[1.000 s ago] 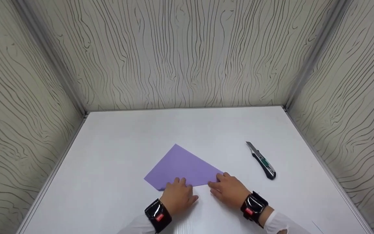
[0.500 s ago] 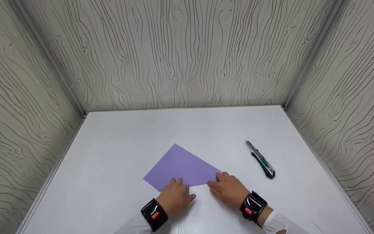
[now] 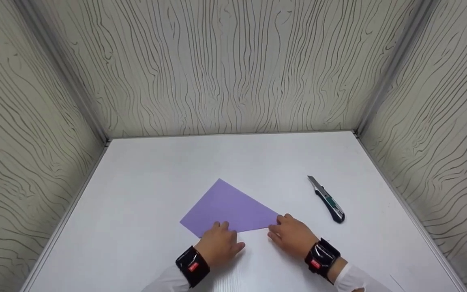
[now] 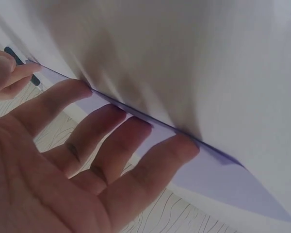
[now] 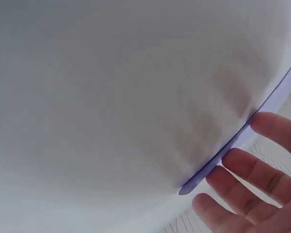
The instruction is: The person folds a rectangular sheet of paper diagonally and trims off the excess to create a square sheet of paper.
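Note:
A purple sheet of paper lies flat on the white table, folded along its near edge into a four-sided shape. My left hand rests on that near edge, fingertips pressing the fold, thumb out to the side. In the left wrist view its fingers stretch over the paper's edge, apart from one another. At the paper's right corner my right hand touches the same edge. The right wrist view has its fingers lying along the narrow folded tip. Part of the paper is hidden under both hands.
A utility knife with its blade out lies on the table to the right of the paper. Wood-patterned panels stand at the back and on both sides.
My right hand has slid slightly right along the near edge toward the paper's corner. My left hand has shifted slightly left, flattening the curled left end of the fold.

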`<act>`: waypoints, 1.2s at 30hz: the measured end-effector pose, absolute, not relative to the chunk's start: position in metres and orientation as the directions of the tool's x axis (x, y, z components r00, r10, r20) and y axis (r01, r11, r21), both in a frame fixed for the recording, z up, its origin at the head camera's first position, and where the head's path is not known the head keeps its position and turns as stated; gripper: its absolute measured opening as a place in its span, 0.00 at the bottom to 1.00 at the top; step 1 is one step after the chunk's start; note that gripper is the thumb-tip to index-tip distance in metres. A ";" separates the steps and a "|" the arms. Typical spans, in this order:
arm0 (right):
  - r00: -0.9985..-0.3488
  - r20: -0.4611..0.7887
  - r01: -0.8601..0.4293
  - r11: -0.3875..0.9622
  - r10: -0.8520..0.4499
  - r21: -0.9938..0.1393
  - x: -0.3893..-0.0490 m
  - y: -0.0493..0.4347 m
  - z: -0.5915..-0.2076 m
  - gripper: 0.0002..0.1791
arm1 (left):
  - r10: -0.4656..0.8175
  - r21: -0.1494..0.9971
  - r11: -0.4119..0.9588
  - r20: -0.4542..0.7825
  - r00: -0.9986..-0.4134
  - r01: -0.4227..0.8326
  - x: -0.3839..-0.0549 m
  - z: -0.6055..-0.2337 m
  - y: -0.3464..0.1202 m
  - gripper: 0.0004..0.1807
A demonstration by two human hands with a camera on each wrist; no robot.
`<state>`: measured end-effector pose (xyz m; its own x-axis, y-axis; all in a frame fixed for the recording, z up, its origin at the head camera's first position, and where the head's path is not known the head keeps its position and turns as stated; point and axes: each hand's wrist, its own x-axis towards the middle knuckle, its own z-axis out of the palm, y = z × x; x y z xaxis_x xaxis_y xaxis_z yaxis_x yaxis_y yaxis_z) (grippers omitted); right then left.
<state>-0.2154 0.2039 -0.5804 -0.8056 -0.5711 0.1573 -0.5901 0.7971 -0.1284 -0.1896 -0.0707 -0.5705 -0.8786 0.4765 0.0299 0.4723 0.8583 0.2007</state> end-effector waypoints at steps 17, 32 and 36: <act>-0.790 0.122 -0.612 0.762 -0.601 -0.209 -0.218 0.210 -0.578 0.13 | 0.491 0.170 0.848 0.109 -0.865 0.502 -0.189 -0.573 -0.082 0.21; -0.793 0.119 -0.608 0.766 -0.598 -0.210 -0.214 0.211 -0.577 0.15 | 0.472 0.172 0.865 0.044 -0.881 0.472 -0.181 -0.572 -0.083 0.25; -0.792 0.132 -0.610 0.766 -0.596 -0.203 -0.213 0.212 -0.576 0.15 | 0.475 0.193 0.863 0.011 -0.880 0.468 -0.182 -0.571 -0.083 0.25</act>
<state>-0.2127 0.2120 -0.5764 -0.7918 -0.5965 0.1315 -0.6105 0.7656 -0.2029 -0.1815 -0.0831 -0.5713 -0.8801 0.4746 0.0115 0.4677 0.8625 0.1932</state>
